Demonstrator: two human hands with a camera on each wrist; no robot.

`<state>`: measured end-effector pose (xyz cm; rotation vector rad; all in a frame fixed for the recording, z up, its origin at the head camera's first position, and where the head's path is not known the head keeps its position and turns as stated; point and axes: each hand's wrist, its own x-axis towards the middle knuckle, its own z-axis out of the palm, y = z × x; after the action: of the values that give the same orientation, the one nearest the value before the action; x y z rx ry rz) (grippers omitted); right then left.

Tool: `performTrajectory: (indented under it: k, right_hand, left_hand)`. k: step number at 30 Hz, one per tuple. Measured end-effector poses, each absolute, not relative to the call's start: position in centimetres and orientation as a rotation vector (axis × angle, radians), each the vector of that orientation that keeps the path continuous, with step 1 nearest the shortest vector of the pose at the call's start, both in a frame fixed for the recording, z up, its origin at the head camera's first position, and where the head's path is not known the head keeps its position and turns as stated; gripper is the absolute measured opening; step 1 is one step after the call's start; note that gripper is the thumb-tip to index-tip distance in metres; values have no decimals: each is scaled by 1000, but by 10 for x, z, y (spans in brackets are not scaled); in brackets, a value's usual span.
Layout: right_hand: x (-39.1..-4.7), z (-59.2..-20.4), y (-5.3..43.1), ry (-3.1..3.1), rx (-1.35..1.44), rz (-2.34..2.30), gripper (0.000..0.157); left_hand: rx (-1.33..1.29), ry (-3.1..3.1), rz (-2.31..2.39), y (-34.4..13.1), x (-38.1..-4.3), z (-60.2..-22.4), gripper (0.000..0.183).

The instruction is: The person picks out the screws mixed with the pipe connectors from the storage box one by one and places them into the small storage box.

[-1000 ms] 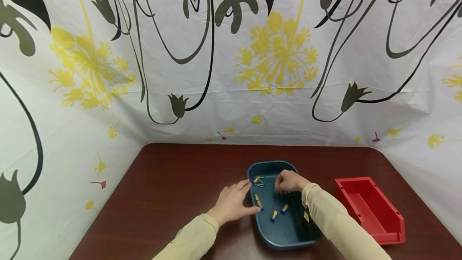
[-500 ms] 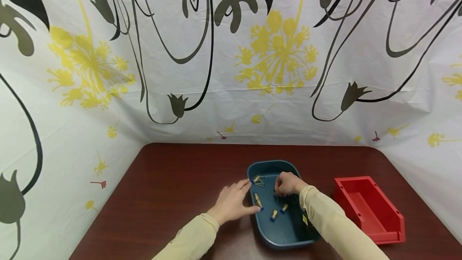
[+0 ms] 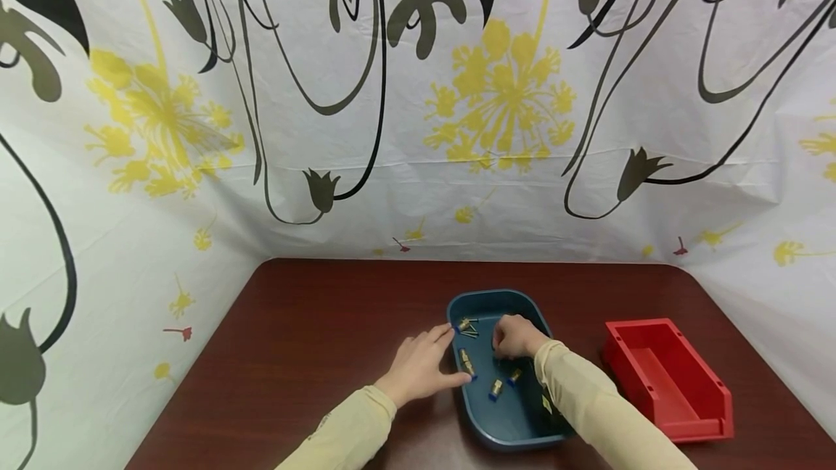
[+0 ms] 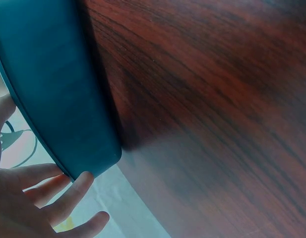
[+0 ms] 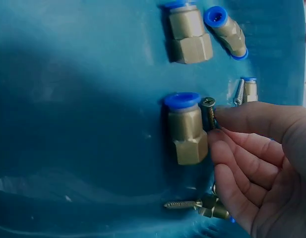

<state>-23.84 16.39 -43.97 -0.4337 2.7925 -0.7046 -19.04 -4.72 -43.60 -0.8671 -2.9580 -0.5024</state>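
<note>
A blue tray (image 3: 503, 426) holds brass push-in fittings with blue ends and several small screws. My right hand (image 3: 516, 337) is inside the tray. In the right wrist view its thumb and fingertips pinch a small cross-head screw (image 5: 209, 110), beside a brass fitting (image 5: 185, 134). Another fitting (image 5: 190, 37) stands farther up in that view. A loose screw (image 5: 180, 204) lies near a fitting partly hidden by my fingers. My left hand (image 3: 421, 368) rests at the tray's left rim, its fingers spread and touching the edge, holding nothing.
To the right of the tray stands a red bin (image 3: 669, 383) with a low front. Both containers are on a dark brown wooden table (image 3: 326, 325). A white patterned cloth (image 3: 405, 129) hangs behind the table and at its sides.
My right hand has shifted slightly left and lower within the tray, and its forearm has swung left. The screw tip seen below it earlier is hidden now. My left hand stays put.
</note>
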Motion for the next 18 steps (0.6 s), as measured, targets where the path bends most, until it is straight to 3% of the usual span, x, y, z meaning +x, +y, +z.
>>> performTrajectory:
  k: [18]
  right_hand:
    - [-241,-451,160,2786,-459,-760,17]
  left_hand:
    - [-865,-2950,-501,-47,-190,-435,76]
